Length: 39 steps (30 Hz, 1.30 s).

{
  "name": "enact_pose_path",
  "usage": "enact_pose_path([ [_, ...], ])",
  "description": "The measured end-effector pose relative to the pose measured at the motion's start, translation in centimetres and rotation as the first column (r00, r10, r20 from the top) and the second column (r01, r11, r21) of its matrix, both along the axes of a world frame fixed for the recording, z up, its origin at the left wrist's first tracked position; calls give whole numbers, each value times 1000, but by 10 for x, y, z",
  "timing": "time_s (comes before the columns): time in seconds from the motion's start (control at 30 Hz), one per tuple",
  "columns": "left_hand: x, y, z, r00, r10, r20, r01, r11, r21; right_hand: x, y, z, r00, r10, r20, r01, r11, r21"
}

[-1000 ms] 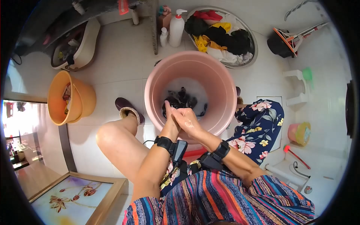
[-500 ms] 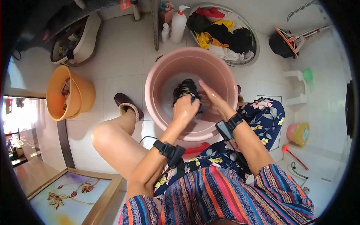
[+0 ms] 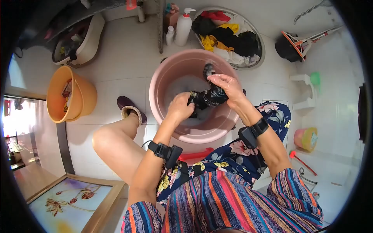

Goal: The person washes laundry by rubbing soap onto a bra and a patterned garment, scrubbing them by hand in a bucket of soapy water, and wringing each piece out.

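A pink tub (image 3: 156, 93) holds cloudy, sudsy water. Over it, a wet black garment (image 3: 210, 98) with pale patches is stretched between my two hands; its exact kind is not clear. My left hand (image 3: 180, 107) is closed around the left end, low inside the tub. At the tub's right side, my right hand (image 3: 230, 88) grips the other end, its wet fingers curled, and a sudsy loose part of the cloth sticks up beyond the fingertips.
Behind the tub stand a round metal basin (image 3: 265, 48) of mixed clothes and a white pump bottle (image 3: 183, 30). An orange bucket (image 3: 84, 97) is at left, with a framed flower picture (image 3: 74, 196) nearer. A red-headed brush (image 3: 303, 163) lies right.
The black garment went from bunched under my left hand to stretched sideways. My right hand, previously spread open beside it, has risen and taken hold; my left hand moved slightly left.
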State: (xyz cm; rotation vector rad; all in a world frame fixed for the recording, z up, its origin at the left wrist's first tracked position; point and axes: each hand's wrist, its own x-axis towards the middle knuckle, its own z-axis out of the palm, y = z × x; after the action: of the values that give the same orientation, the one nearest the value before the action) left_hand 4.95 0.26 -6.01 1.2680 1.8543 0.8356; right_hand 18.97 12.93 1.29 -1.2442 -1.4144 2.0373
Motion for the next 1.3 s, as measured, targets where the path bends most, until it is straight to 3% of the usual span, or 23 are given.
enact_pose_path([
  [0.03,-1,3,0,1000,6,-3,-6,1000,5,-3,-6,11,997,38,-60,-39,999,-17],
  [0.1,-1,9,-3,930,210,303,-228,973,24,-5,-14,31,990,113,-84,-112,993,22],
  [0.17,-5,12,11,961,84,262,-138,971,194,-4,-21,48,956,242,-168,-220,966,138],
  [0.2,-2,14,15,903,-26,429,-97,960,263,-3,-22,54,949,261,-174,-227,954,194],
  [0.23,0,17,22,808,-148,570,-66,939,337,-1,-21,60,950,261,-172,-225,953,200],
  [0.27,6,14,37,477,-178,861,-158,946,283,3,-18,66,948,319,-3,-285,853,437],
  [0.3,4,15,36,475,-188,860,-155,944,292,5,-17,70,929,326,177,-362,688,629],
  [0.37,-4,16,40,445,-56,894,-15,997,70,12,-16,66,930,301,210,-365,718,592],
  [0.43,-3,14,47,537,-17,844,-87,993,75,21,-9,45,886,145,441,-464,235,854],
  [0.5,-4,16,51,589,-46,807,-211,955,208,31,-2,12,897,100,431,-442,221,869],
  [0.53,-9,20,55,883,-56,465,-132,923,361,30,-3,2,950,118,291,-305,566,766],
  [0.57,-9,18,58,883,-55,466,-133,923,362,32,-2,-5,986,80,149,-148,832,535],
  [0.6,-7,16,62,974,-59,220,-34,917,396,36,-1,-9,985,161,64,-173,937,304],
  [0.63,-4,13,72,997,-60,-42,72,911,405,34,-5,-16,985,159,63,-171,937,306],
  [0.7,7,11,73,966,-100,240,6,931,364,22,-16,-33,930,349,116,-350,741,574],
  [0.77,10,11,67,953,-171,250,52,905,423,15,-29,-26,872,440,217,-478,663,576],
  [0.83,7,11,68,957,-163,240,28,876,482,14,-25,-24,877,393,276,-480,738,474],
  [0.9,-6,6,76,915,-134,380,-23,924,381,13,-25,-6,977,194,87,-209,950,231],
  [0.97,-9,3,77,913,-144,382,6,940,342,14,-26,19,979,201,26,-200,939,279],
  [1.1,4,11,66,992,-55,113,-4,884,467,7,-36,75,968,246,-43,-211,897,389],
  [1.17,6,14,69,972,190,137,-234,796,558,5,-43,104,970,143,-196,-62,927,371],
  [1.2,2,16,57,967,254,6,-209,782,588,5,-41,117,964,102,-245,1,923,386],
  [1.3,2,15,41,969,245,3,-218,857,466,17,-19,139,948,26,-316,96,926,365],
])
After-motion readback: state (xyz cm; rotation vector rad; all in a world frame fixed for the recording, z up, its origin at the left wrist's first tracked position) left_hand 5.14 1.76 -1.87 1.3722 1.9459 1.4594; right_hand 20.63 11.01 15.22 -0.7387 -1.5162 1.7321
